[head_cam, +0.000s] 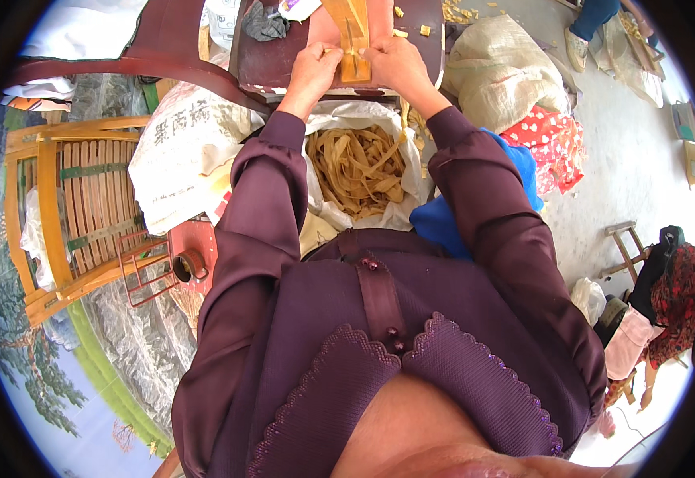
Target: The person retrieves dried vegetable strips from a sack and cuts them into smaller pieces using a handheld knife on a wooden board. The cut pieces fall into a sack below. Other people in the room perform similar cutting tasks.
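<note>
At the dark red tabletop (413, 57), my hands flank a narrow wooden block (354, 74) with a dark slit down its middle. My left hand (316, 69) is on the block's left side, thumb and finger pinched on a small yellowish strip (328, 51). On the other side my right hand (400, 63) has its fingertips bent in against the block near the slit; whatever they may hold is hidden. The block rests on a pinkish sheet (319, 30). Below my forearms, a white sack (416, 155) stands open with tangled tan strips (356, 173) inside.
Yellowish scraps (425, 30) and a grey cloth (264, 23) lie on the tabletop. Full woven sacks stand left (189, 143) and right (506, 66). A bamboo chair (99, 197) and a brown mug (189, 264) are leftward. Another person's leg (592, 21) shows at top right.
</note>
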Tool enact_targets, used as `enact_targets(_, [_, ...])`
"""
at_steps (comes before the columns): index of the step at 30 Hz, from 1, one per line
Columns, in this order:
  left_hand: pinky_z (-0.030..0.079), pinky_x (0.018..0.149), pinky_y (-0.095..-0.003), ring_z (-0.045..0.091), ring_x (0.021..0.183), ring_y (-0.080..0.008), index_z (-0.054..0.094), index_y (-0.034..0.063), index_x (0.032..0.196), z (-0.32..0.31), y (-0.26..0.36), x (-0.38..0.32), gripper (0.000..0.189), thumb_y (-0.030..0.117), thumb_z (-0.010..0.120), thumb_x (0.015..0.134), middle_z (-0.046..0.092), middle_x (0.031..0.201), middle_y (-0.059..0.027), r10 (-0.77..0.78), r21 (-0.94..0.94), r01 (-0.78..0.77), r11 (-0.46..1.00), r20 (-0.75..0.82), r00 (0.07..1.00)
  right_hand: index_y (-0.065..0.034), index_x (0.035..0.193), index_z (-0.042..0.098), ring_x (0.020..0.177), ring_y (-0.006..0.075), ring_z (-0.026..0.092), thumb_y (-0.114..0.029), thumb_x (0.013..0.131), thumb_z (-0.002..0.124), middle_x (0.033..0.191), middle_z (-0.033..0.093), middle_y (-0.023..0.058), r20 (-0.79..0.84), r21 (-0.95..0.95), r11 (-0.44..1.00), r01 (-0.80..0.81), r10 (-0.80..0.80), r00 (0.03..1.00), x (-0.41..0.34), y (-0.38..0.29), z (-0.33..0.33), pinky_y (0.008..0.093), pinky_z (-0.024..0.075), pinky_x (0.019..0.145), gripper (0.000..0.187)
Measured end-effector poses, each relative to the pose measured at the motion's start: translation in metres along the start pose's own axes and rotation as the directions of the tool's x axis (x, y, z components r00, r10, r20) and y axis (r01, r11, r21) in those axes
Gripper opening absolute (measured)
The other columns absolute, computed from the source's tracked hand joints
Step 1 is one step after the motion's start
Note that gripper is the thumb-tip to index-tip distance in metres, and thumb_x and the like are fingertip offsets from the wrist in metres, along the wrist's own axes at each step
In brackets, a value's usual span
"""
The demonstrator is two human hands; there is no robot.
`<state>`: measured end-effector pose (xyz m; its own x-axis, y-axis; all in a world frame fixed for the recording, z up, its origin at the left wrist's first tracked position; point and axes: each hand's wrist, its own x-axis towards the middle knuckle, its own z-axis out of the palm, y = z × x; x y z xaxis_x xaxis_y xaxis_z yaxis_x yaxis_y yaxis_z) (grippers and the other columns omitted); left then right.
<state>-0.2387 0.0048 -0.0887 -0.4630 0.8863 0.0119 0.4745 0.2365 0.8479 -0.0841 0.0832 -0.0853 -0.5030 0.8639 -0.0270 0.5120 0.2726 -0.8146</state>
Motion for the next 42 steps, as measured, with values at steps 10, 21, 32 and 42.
enact_targets(10, [0.045,0.091,-0.0354,0.060,0.100,-0.0279,0.062,0.0028,0.113,0.015,-0.016,-0.107,0.044,0.017,0.075,0.074,0.063,0.110,-0.0139,0.239,-0.010,-0.239,0.971,0.106,0.965,-0.0056,0.087,0.065,0.064,0.0227,0.065,-0.038,0.093,0.051,0.072,0.066,0.0105,0.087,0.190,0.964,0.187,-0.207,0.975,-0.050,-0.014,-0.002,0.0360,0.0505,0.061,0.035])
enact_targets(21, [0.049,0.061,-0.0259,0.059,0.068,-0.0111,0.069,0.0002,0.091,0.061,-0.094,-0.187,0.033,0.032,0.058,0.093,0.066,0.083,-0.0044,-0.354,0.129,0.399,0.908,0.745,0.565,-0.0088,0.092,0.053,0.081,0.0197,0.063,-0.021,0.100,0.045,0.080,0.061,0.0048,-0.295,0.955,0.024,0.294,0.041,0.955,-0.011,0.014,-0.069,0.0354,0.0519,0.078,0.017])
enact_targets(32, [0.048,0.064,-0.0349,0.043,0.057,-0.0153,0.040,0.0113,0.070,-0.037,0.034,-0.128,0.043,0.042,0.037,0.101,0.036,0.059,0.0021,0.063,-0.857,0.443,0.263,0.474,0.878,-0.0103,0.081,0.055,0.056,0.0130,0.055,-0.030,0.098,0.047,0.062,0.054,-0.0007,0.183,0.965,0.216,-0.147,-0.159,0.970,-0.033,-0.006,-0.073,0.0248,0.0425,0.047,0.027])
enact_targets(42, [0.035,0.029,-0.0214,0.039,0.033,-0.0068,0.053,0.0056,0.062,-0.119,0.165,-0.156,0.035,0.024,0.063,0.090,0.043,0.045,0.0005,0.629,-0.926,0.358,-0.118,0.209,0.749,-0.0092,0.091,0.053,0.050,0.0125,0.051,-0.028,0.097,0.050,0.061,0.052,0.0005,0.412,0.901,0.255,-0.352,-0.244,0.878,-0.053,-0.024,-0.063,0.0231,0.0389,0.043,0.020])
